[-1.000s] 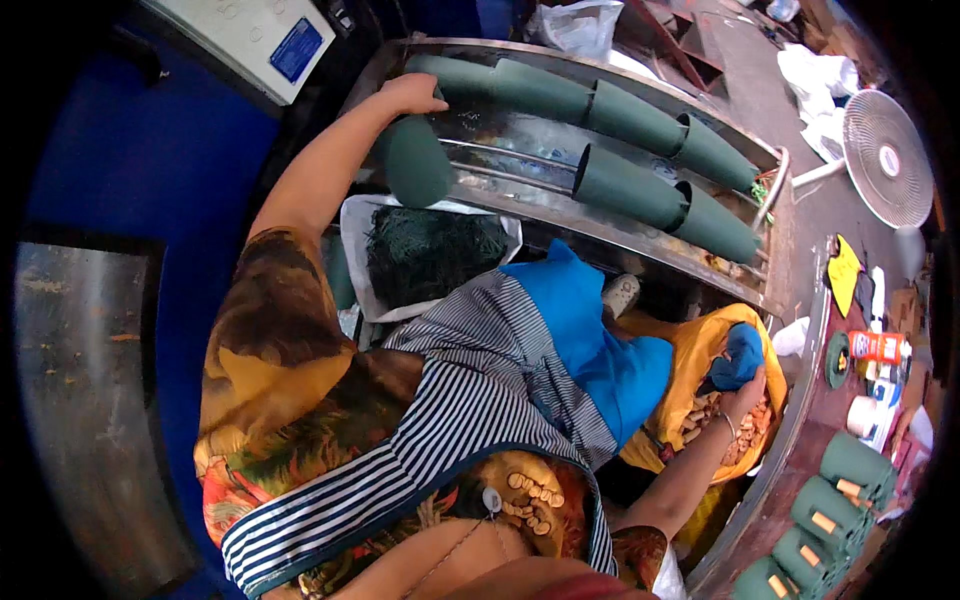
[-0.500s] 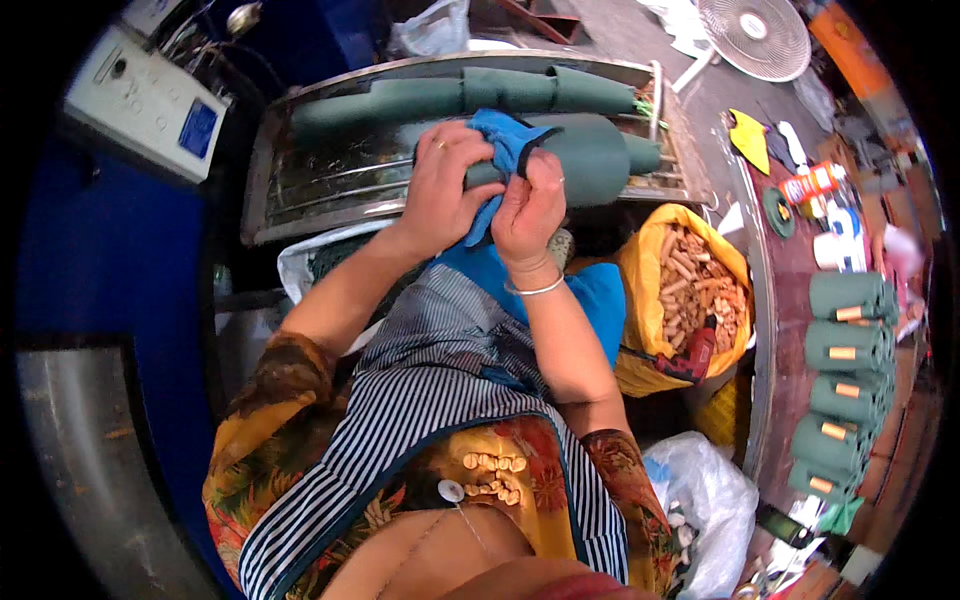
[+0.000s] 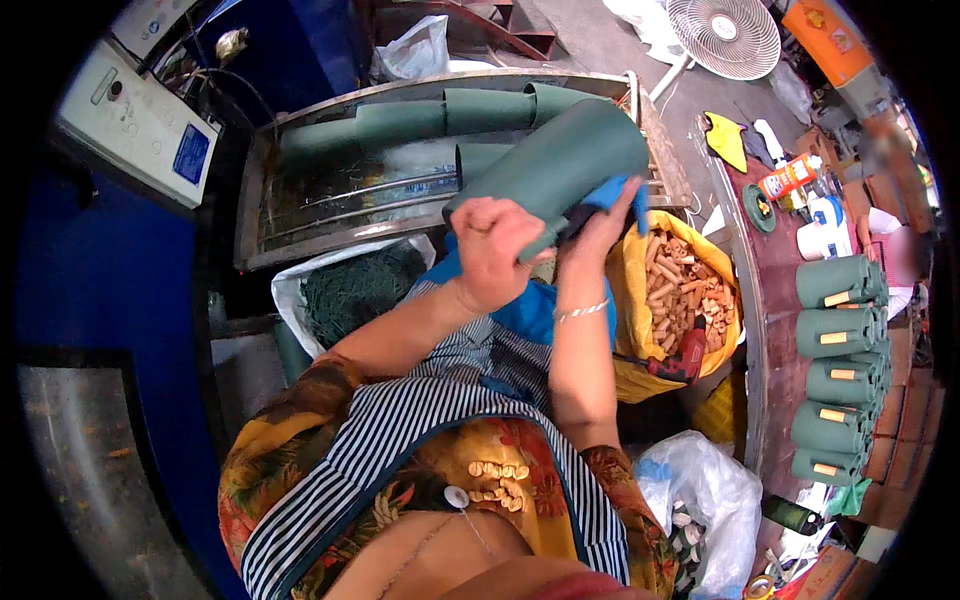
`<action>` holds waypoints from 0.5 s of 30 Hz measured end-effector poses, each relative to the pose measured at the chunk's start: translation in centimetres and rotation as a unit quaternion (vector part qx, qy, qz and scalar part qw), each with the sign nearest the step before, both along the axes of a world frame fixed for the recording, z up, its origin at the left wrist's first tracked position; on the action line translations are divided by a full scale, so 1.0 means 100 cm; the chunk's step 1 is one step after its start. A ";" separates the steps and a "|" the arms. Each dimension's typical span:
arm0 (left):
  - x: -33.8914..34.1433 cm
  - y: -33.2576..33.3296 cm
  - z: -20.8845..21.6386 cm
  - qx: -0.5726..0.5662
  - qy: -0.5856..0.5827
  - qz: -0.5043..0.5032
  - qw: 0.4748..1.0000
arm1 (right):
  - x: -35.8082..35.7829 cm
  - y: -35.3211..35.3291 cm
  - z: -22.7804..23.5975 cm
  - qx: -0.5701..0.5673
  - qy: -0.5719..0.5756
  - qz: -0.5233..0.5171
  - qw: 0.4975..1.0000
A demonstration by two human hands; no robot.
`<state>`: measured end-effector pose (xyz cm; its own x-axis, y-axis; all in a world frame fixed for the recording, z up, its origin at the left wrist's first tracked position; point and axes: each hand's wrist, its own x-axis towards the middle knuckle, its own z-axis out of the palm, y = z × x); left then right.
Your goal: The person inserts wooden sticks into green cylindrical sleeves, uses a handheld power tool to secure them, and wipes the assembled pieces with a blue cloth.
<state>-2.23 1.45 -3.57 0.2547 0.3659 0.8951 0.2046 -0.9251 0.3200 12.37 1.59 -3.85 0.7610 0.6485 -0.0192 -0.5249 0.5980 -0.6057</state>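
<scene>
A large dark green tube (image 3: 565,155) slants over the right part of a metal trough (image 3: 252,190), its far right end raised. My left hand (image 3: 492,252) is closed on the tube's near left end, fingers curled over the edge. Beneath the tube's right side, my right hand (image 3: 597,238) presses a blue cloth (image 3: 612,192) to it; the tube partly hides those fingers. More green tubes (image 3: 400,127) lie in a row along the trough's far side, and two metal rods (image 3: 375,190) run along its near part.
At my right stands a yellow sack (image 3: 632,380) of short tan cylinders, a red power drill (image 3: 685,358) on its edge. A white sack (image 3: 295,300) of green shreds sits left of my lap. Rolled green pieces (image 3: 835,380) line the right table. A fan (image 3: 722,35) stands beyond.
The large tube has been lifted and tilted up to the right. My left hand has moved down to its near end; my right hand has shifted right, with the blue cloth.
</scene>
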 end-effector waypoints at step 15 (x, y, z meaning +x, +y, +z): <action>-0.094 0.027 0.010 -0.884 -0.158 -0.234 0.373 | 0.036 -0.042 0.063 0.120 -0.310 0.404 0.852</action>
<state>-11.58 4.18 -2.61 0.6444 0.4367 -0.6278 -0.1526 0.8778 0.4540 15.99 -2.66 2.47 -0.1207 0.8943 0.4308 -0.4477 0.3383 -0.8277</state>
